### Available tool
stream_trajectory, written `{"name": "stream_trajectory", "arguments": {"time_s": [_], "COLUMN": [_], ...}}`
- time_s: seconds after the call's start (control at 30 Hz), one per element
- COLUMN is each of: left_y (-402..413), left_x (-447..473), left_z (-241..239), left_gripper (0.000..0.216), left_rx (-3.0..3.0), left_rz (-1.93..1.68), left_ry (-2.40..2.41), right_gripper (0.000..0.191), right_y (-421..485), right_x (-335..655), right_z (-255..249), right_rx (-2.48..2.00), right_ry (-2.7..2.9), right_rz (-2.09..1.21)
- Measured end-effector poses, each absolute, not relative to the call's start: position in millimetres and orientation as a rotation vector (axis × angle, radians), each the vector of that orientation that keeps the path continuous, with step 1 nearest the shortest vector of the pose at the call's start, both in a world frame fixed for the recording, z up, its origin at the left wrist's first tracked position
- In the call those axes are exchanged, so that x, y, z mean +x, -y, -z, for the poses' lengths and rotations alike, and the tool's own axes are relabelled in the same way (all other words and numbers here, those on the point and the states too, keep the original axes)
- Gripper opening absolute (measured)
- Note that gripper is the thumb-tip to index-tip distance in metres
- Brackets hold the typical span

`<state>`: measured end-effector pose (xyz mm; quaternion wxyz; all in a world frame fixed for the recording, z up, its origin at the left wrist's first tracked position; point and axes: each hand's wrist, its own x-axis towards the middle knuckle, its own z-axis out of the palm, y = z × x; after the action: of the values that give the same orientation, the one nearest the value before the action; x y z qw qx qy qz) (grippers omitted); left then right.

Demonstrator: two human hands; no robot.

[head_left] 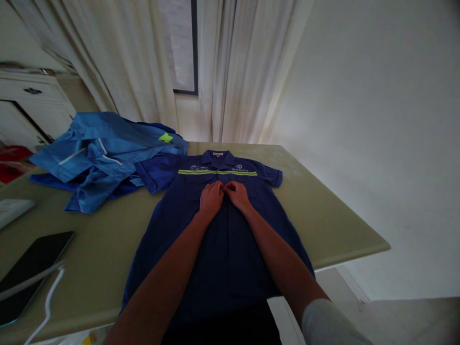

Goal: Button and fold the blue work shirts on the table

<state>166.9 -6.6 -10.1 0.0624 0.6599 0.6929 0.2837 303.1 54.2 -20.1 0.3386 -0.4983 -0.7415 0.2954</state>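
Observation:
A dark blue short-sleeved work shirt [219, 249] with a yellow-green reflective stripe across the chest lies flat, front up, on the pale table [323, 211]. Its collar points away from me. My left hand [211, 199] and my right hand [236, 194] meet at the shirt's front placket, just below the stripe. Both hands have curled fingers pinching the cloth at the button line, with the fingertips touching each other. What exactly sits between the fingers is too small to see.
A heap of lighter blue garments [104, 155] lies at the table's back left. A dark tablet [30, 270] with a white cable [48, 299] rests at the near left. White curtains [230, 72] hang behind, and a white drawer cabinet [32, 103] stands at far left.

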Motion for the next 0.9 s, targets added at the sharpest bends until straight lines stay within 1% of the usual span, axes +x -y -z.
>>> {"name": "stream_trajectory", "arguments": {"time_s": [0.23,0.43,0.67,0.77,0.9], "left_y": [6,6,6,8,13], "left_x": [163,162,165,167,169], "left_z": [14,13,9,7,6], "left_gripper": [0.020,0.020,0.024,0.024,0.020], "left_rx": [1.949,1.986,1.940,1.952,2.018], "left_rz": [-0.960,-0.902,-0.888,-0.875,-0.880], "left_ry": [-2.069,-2.029,-2.086,-2.108,-2.123], "right_gripper": [0.010,0.008,0.010,0.010,0.014], "right_y": [-52,-55,-58,-61,-66], "right_x": [303,305,302,303,305], "right_z": [23,24,28,27,24], "right_rx": [-1.205,-1.184,-1.286,-1.302,-1.266], "right_ry": [1.998,2.003,1.929,1.889,1.840], "right_rz": [-0.688,-0.727,-0.780,-0.834,-1.015]}}
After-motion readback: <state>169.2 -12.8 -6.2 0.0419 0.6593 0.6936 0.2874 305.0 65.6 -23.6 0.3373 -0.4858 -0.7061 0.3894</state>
